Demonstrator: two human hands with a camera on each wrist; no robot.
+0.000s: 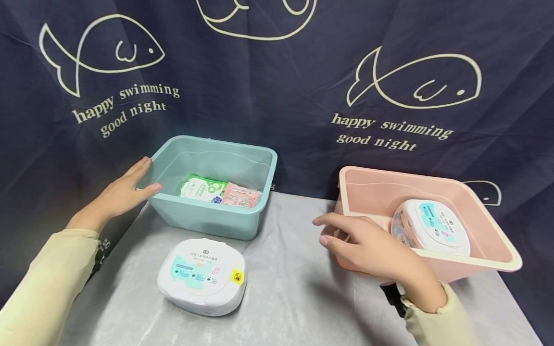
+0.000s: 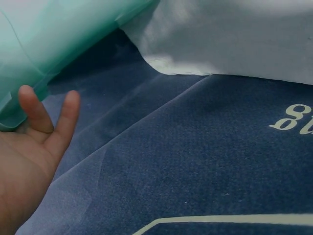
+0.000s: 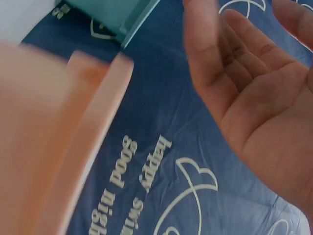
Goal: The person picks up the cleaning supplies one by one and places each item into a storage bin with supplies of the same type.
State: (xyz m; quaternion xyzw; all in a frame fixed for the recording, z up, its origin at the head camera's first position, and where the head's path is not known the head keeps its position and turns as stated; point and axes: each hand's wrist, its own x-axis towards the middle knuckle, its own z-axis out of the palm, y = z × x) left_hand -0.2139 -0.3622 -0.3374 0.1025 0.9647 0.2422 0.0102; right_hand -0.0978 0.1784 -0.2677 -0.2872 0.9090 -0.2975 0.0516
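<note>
Two tubs (image 1: 203, 218) (image 1: 372, 186) on grey table (image 1: 287, 293) (navy cloth (image 1: 268, 91) behind).

Both forearms are clothed in long sleeves of a pale cream fabric, faintly tinged with yellow-green. The left sleeve (image 1: 47, 290) is cut loosely, and its smooth cloth is broken by only a few soft creases; it is finished at the wrist by a narrow cuff edge (image 1: 81, 233). The right sleeve (image 1: 437, 324) is gathered into small puckers at its cuff, where the cloth is bunched and rounded. Beneath the right wrist a black, strap-like piece (image 1: 394, 299) can be seen, though it is partly hidden. The left hand (image 1: 123, 192) and right hand (image 1: 363, 245) are left bare, and short-trimmed nails are shown on the fingers.
</note>
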